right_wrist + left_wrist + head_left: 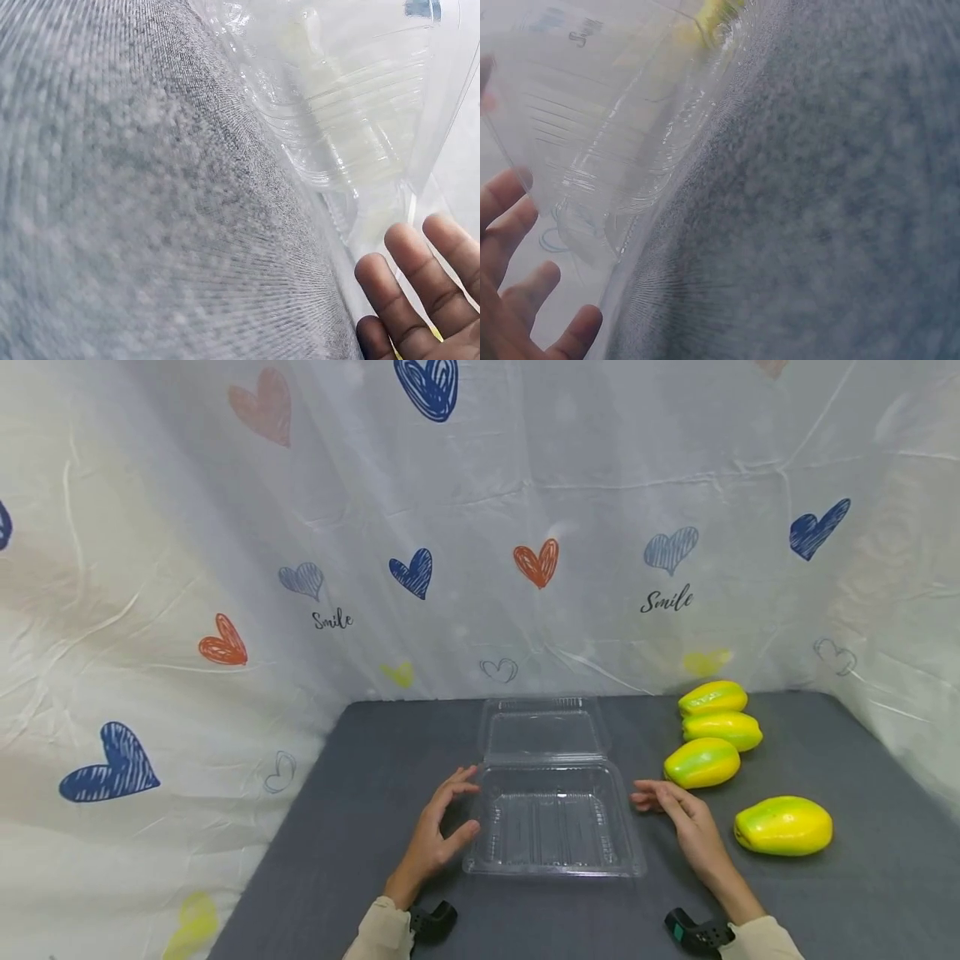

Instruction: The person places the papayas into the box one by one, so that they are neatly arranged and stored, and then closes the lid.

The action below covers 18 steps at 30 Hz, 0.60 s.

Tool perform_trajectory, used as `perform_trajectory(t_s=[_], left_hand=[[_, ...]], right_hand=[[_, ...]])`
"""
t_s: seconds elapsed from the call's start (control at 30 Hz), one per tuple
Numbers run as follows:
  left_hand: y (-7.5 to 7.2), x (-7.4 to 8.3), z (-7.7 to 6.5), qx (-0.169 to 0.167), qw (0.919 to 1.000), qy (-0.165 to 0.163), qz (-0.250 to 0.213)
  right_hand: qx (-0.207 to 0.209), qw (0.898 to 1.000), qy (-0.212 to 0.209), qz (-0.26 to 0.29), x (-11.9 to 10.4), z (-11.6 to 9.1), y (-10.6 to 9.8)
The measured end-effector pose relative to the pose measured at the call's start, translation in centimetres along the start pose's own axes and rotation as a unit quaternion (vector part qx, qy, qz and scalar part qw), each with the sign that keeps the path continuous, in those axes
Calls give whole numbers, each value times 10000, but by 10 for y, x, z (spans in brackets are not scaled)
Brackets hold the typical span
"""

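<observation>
Head view: container [555,828] between left hand [437,831], right hand [686,820].

Yellow papayas [783,826] shade into green; the clamshell container [555,869] is transparent, the tablecloth [352,793] dark grey, the wristbands [432,922] black, the sleeves [381,932] cream; blue, orange-red, pink and yellow hearts [415,574] pattern the whitish curtain [480,460]

Curtained tabletop booth: heart-printed sheeting [465,502] behind grey-covered table [360,785].
</observation>
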<state>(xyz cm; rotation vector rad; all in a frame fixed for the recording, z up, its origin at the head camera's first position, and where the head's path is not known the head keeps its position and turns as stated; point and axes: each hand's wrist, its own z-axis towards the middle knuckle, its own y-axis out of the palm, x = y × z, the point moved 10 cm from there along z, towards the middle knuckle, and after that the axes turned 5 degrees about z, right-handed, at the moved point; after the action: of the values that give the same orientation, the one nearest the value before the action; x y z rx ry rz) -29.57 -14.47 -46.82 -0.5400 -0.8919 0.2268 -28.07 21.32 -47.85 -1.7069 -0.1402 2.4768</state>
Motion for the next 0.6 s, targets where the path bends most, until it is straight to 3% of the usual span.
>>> perform_trajectory(t_s=[0.3,0.6], left_hand=[[2,-2,-1,-15,10000,-11,36],[3,-1,-2,-112,9999,79,-52]], right_hand=[[385,9992,-133,13,0,-2,-8],[299,9993,-133,188,1,-3,-8]])
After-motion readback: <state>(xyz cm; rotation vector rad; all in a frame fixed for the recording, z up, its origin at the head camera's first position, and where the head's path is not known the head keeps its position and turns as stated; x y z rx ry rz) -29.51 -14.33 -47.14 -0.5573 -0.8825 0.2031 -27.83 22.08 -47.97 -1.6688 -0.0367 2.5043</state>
